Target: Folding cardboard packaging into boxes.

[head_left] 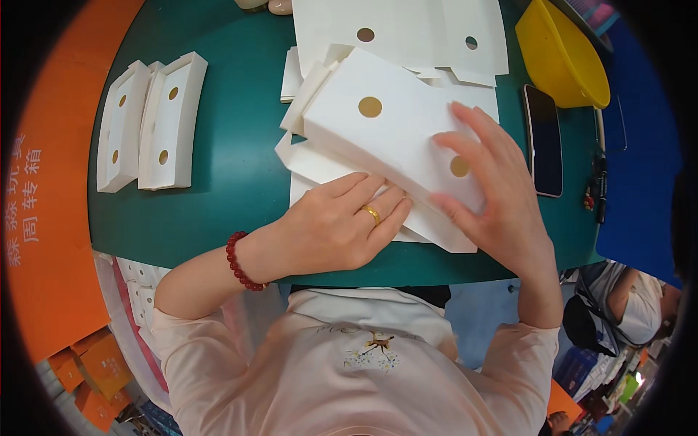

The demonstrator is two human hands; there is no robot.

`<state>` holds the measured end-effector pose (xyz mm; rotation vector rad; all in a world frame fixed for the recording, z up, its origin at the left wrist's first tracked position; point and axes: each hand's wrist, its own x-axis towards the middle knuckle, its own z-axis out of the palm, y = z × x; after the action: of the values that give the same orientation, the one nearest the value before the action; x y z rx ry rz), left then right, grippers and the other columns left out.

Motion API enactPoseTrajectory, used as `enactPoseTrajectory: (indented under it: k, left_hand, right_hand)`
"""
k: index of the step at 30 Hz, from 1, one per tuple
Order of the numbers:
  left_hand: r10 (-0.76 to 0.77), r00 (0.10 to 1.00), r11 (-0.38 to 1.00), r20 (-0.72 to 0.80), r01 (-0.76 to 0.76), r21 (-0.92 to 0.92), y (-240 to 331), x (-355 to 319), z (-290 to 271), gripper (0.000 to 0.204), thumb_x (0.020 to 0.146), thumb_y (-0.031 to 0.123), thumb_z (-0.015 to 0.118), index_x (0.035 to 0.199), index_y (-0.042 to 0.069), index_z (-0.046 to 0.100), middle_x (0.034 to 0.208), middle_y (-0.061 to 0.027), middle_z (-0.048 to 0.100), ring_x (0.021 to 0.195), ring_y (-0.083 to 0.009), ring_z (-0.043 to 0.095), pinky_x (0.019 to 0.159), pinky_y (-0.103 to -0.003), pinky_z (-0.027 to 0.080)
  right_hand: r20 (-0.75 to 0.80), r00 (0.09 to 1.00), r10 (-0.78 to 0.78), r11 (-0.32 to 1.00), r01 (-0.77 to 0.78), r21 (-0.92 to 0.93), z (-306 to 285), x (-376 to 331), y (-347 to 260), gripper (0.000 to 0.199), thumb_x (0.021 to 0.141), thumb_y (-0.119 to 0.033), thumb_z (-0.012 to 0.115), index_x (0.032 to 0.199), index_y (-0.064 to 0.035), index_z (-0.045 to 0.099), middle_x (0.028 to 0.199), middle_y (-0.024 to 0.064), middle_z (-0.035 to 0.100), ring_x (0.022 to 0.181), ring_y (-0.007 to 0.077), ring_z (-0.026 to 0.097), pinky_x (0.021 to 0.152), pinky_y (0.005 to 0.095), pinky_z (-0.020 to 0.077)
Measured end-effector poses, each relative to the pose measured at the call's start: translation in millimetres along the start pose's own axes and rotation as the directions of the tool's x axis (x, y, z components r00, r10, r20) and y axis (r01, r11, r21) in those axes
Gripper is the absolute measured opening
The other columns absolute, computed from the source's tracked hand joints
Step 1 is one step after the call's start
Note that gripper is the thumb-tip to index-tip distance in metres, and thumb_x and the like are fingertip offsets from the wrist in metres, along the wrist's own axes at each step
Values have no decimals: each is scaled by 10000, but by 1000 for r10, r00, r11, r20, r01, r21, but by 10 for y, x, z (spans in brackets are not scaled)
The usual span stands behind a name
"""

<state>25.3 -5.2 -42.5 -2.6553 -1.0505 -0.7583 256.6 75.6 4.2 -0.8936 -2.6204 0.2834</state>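
A partly folded white cardboard box insert (407, 120) with two round holes lies tilted in front of me, its side walls bent and loose flaps at its left end. My left hand (349, 221), with a gold ring and a red bead bracelet, grips the near side edge, fingertips tucked against the flap. Over the insert's right end my right hand (502, 192) is open, fingers spread around one hole; whether it touches the card is unclear. Beneath and beyond lie flat white cardboard blanks (407, 33), partly covered by the insert.
Folded white inserts (171, 123) stand at the left of the green table (240, 145). A yellow bowl (560, 58), a phone (544, 142) and a dark pen (601, 189) are on the right. Orange boxes (65, 182) flank the table's left side.
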Motion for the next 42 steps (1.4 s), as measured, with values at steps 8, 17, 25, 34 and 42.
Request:
enactPoseTrajectory:
  k: [8,17,25,34,42]
  left_hand:
    - [-19,1000,996,6,20,-89,-22,4,-41,319,761,86,737,1071,15,710,1109,-106,688,978,-279,677,822,-369,577]
    - [-290,927,926,-237,334,176,-220,-34,-167,443,658,87,861,1066,85,688,1160,-93,653,996,-279,590,802,-357,503]
    - [-706,694,500,140,629,-595,-17,184,-419,183,910,80,701,1078,54,631,829,-29,597,715,-165,585,609,-265,480]
    - [-440,267,-837,857,224,-499,4,529,-419,287,1085,244,464,863,84,550,664,35,499,429,-24,371,339,-203,310]
    - [-347,523,-727,779,375,-575,-21,455,-271,491,1088,254,455,613,135,416,504,47,345,442,-50,326,415,-227,242]
  right_hand:
    - [-52,999,-1,1000,2,14,84,103,109,586,719,-117,847,1236,-98,573,1490,129,510,1318,323,525,1068,403,416]
    - [-4,999,42,993,-42,113,22,142,137,579,737,-140,821,1258,-92,575,1444,131,535,1289,323,545,1049,391,449]
    - [-73,995,70,982,-56,178,75,138,245,683,755,-133,805,1385,-87,544,1413,136,552,1289,289,558,1083,370,441]
    - [-31,995,90,961,-79,263,14,125,241,652,747,-143,813,1353,-86,578,1419,133,547,1277,285,562,1072,359,449]
    - [5,1000,-28,986,27,165,-97,141,167,593,754,-135,831,1304,-74,618,1365,133,612,1280,313,573,1082,413,434]
